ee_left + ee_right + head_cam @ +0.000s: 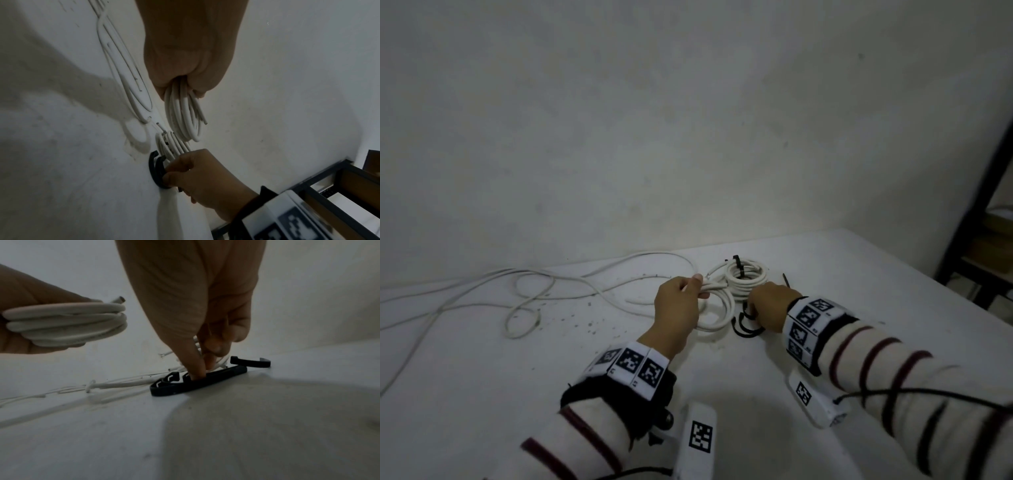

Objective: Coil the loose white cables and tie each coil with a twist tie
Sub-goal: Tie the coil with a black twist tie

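Note:
My left hand (pixel 690 291) grips a small coil of white cable (pixel 717 310) by its top, and the loops hang from the fist just above the table (pixel 185 116). My right hand (pixel 753 311) is down on the table to the right of that coil. Its fingertips (pixel 197 374) pinch into a small bunch of curved black twist ties (pixel 195 383). Just behind both hands lies a finished white coil (pixel 746 279) bound with a black tie. Loose white cables (pixel 534 291) trail across the table to the left.
One more black tie (pixel 786 280) lies to the right of the bound coil. The white table (pixel 876 274) meets a plain wall at the back. A dark shelf frame (pixel 976 219) stands past the table's right edge. Small dark specks dot the tabletop.

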